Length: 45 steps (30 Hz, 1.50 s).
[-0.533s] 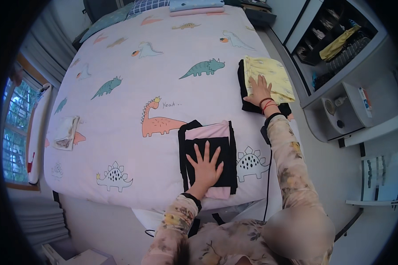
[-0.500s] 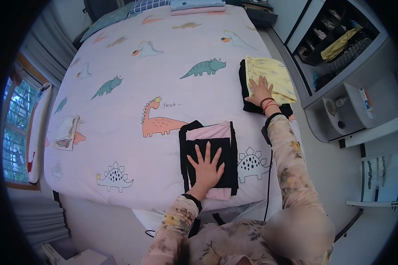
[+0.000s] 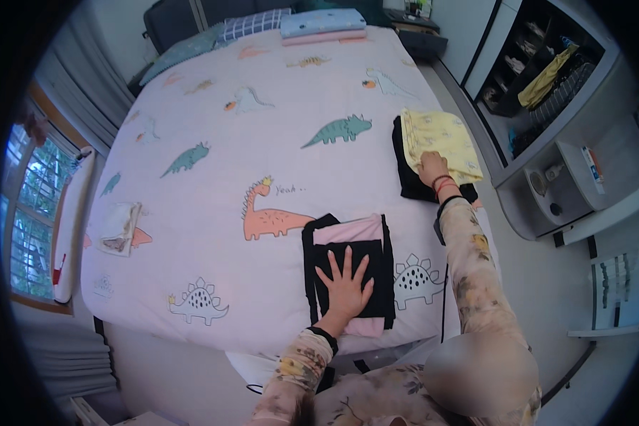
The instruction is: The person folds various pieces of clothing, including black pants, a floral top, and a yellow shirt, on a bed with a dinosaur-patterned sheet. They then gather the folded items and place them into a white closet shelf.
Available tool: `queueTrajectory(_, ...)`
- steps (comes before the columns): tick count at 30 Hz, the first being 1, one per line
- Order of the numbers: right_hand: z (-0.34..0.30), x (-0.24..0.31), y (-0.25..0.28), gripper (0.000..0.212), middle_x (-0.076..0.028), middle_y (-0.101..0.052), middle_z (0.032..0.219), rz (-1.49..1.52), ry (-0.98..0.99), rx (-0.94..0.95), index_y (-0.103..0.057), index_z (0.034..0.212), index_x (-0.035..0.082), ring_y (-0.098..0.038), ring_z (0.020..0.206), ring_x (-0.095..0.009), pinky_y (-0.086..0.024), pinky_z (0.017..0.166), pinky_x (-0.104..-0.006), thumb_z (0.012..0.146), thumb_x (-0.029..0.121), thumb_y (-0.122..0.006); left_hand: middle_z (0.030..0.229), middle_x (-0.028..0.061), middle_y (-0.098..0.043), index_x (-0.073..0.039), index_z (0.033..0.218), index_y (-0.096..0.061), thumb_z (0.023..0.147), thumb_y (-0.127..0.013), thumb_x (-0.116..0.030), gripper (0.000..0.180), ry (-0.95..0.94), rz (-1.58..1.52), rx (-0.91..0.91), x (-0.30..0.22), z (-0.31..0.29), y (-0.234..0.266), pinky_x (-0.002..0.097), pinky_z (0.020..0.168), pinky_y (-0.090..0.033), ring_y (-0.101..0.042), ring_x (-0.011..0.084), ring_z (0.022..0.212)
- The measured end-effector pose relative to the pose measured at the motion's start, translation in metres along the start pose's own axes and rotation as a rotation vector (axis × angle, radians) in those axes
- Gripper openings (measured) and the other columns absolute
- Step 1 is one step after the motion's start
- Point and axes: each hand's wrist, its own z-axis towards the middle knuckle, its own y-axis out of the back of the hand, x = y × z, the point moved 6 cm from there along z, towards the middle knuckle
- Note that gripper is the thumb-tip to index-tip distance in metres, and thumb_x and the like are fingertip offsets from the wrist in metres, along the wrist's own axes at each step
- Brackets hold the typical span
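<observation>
The left hand (image 3: 347,292) lies flat with its fingers spread on a folded black cloth (image 3: 375,304), and pink cloth (image 3: 348,229) shows beyond the fingertips and beside the wrist. The right hand (image 3: 433,168), farther out and to the right, has its fingers curled at the near-left part of a yellow cloth (image 3: 447,135). I cannot tell whether it pinches one layer or several. Black clothing (image 3: 402,170) pokes out under the yellow, to the left of that hand and beneath it. Both piles rest on the bed (image 3: 191,248).

Everything here should be light, soft and unbreakable. The yellow looks thin and floppy, so a single-layer pinch would likely unfold it; a folded edge, all layers together, makes the better hold. The layered pile under the left hand could slide apart, so support from below suits it.
</observation>
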Motion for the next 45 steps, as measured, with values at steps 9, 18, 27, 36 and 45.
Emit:
queueTrajectory(9,-0.035,-0.030,0.111,0.026,-0.022,-0.060,0.098,0.858,-0.081,-0.050,-0.056,0.101,-0.003,-0.058,0.095,-0.032,-0.046,0.083,-0.0389,0.089,0.016,-0.042,0.150,0.0158,-0.012,-0.021,0.139,-0.035,0.085,-0.049,-0.048,0.062,0.036,-0.003,0.176,-0.002,0.011,0.007,0.0760,0.092,-0.002,0.000,0.0477,0.135)
queueTrajectory(18,-0.157,0.071,0.226,0.032,-0.021,-0.055,0.114,2.368,-0.145,0.157,-0.046,0.114,-0.010,-0.055,0.107,-0.029,-0.041,0.097,-0.0399,0.092,0.008,-0.034,0.143,0.0347,-0.005,0.008,0.139,-0.001,0.065,-0.076,-0.048,0.119,-0.358,-0.451,-0.230,-0.130,0.024,0.171,0.0599,0.103,-0.016,-0.011,0.0474,0.135)
queueTrajectory(27,-0.243,0.144,0.250,0.024,-0.020,-0.057,0.105,2.538,0.111,0.020,-0.050,0.105,-0.008,-0.057,0.098,-0.030,-0.044,0.090,-0.0458,0.093,0.007,-0.036,0.136,0.0314,-0.024,0.006,0.139,-0.001,0.061,-0.079,-0.030,0.116,-0.365,-0.381,-0.541,-0.149,-0.053,0.237,0.0499,0.093,-0.033,-0.038,0.0451,0.115)
queueTrajectory(36,-0.287,0.205,0.279,0.017,-0.017,-0.054,0.101,2.468,0.159,-0.108,-0.045,0.105,-0.007,-0.057,0.093,-0.027,-0.049,0.083,-0.0430,0.093,0.004,-0.042,0.115,0.0264,-0.051,0.005,0.132,-0.029,0.068,-0.070,-0.015,0.079,-0.213,-0.538,-0.719,-0.114,-0.024,0.252,0.0428,0.086,-0.042,-0.052,0.0408,0.107)
queueTrajectory(45,-0.286,0.174,0.296,0.055,-0.013,-0.053,0.113,1.504,0.412,0.186,-0.041,0.121,-0.004,-0.058,0.095,-0.017,-0.049,0.080,-0.0248,0.073,0.002,-0.068,0.102,0.0081,-0.061,0.001,0.114,-0.054,0.062,-0.053,0.010,0.053,0.049,-1.310,0.383,-0.047,0.001,0.270,0.0309,0.079,-0.049,-0.060,0.0198,0.090)
